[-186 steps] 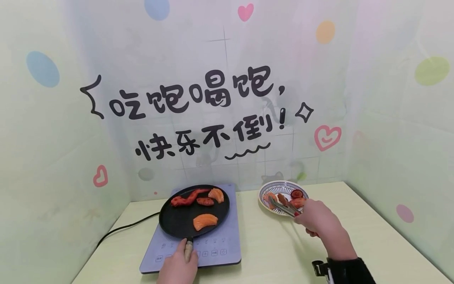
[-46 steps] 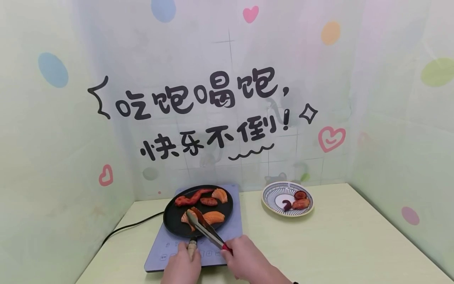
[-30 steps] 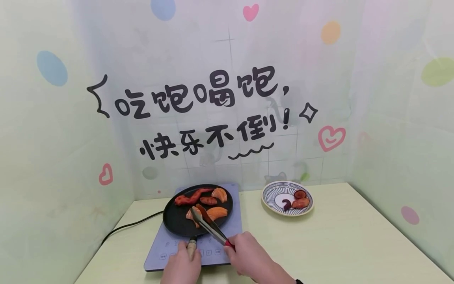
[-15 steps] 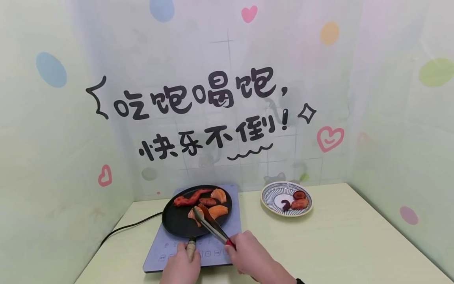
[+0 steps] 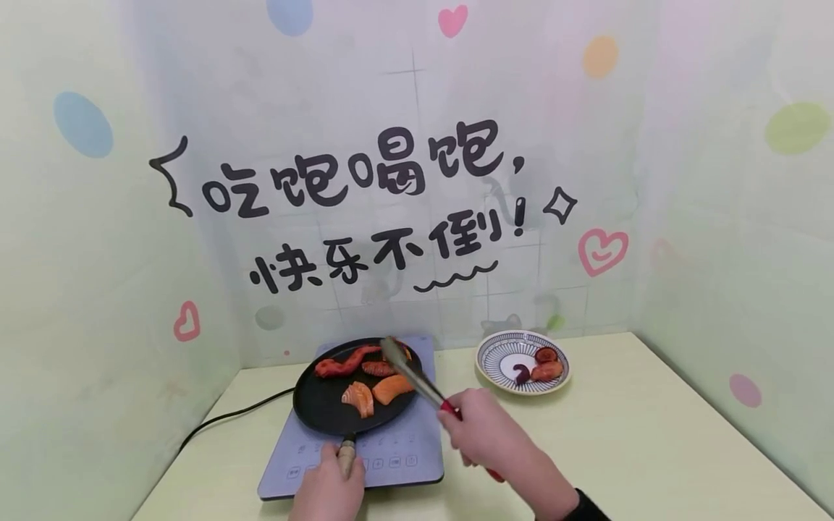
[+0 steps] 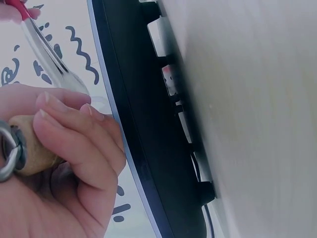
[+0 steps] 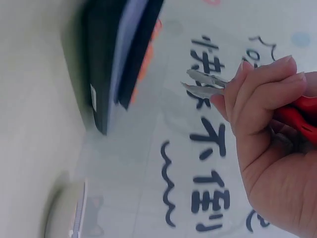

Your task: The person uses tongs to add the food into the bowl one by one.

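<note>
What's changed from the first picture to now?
The right hand moved the tongs left, from the plate to over the pan. The salmon slice nearest the handle came off the plate and now lies in the pan, let go. The left hand still grips the handle.

Hotplate (image 5: 391,457) and pan (image 5: 319,398) suggest a kitchen-like setting.

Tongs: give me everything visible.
The tongs have slender, silvery, metal-looking arms and red handles. The person's right hand grips the red part. In the head view they slant away toward the upper left, overlapping the far right of the pan. The right wrist view shows the tips slightly apart, nothing between them, clear of the pan.
</note>
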{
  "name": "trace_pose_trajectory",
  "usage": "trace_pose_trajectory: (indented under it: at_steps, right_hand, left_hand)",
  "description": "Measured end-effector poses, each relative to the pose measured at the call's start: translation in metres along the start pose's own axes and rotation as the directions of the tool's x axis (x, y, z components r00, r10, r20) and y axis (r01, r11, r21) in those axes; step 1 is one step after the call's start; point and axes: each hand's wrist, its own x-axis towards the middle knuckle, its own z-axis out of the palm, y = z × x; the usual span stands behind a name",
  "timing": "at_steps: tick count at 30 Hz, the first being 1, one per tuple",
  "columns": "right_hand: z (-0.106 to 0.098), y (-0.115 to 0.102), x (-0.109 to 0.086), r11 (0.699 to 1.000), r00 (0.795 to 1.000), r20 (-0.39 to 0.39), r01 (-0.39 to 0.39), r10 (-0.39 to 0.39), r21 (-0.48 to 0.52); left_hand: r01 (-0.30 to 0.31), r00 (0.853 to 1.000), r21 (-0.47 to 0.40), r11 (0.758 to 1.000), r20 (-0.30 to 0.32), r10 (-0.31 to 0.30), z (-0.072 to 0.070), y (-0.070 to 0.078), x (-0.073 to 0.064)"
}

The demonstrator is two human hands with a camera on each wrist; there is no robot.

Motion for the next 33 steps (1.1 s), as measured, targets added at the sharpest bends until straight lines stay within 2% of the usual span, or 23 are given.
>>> trace_pose_trajectory:
  at_steps: [3,6,11,16,21,33]
  right_hand:
    - [-0.018,0.003,0.002,0.999,0.996,-0.067,-0.053,0.051,-0.014]
    - [-0.034,0.008,0.003,0.99,0.984,-0.14,-0.124,0.115,-0.06]
    - [-0.063,0.024,-0.003,0.951,0.956,-0.201,-0.25,0.213,-0.184]
    - [-0.09,0.043,-0.008,0.911,0.944,-0.211,-0.306,0.252,-0.277]
    - [-0.107,0.054,-0.011,0.901,0.936,-0.203,-0.337,0.289,-0.272]
    - [-0.113,0.059,-0.015,0.889,0.927,-0.147,-0.373,0.345,-0.267]
  left_hand:
    - [0.011,1.0,-0.007,1.0,-0.004,-0.011,0.001,0.0,0.0]
    - [0.018,1.0,-0.019,1.0,-0.007,-0.019,0.003,-0.001,-0.001]
    - [0.027,1.0,-0.018,0.999,0.0,-0.027,0.005,-0.002,-0.002]
    - [0.016,1.0,-0.005,1.0,0.0,-0.016,0.003,-0.001,-0.001]
    - [0.01,1.0,-0.002,1.0,0.005,-0.01,0.0,0.0,0.0]
    - [0.002,1.0,-0.017,1.0,0.014,-0.002,-0.001,0.0,-0.002]
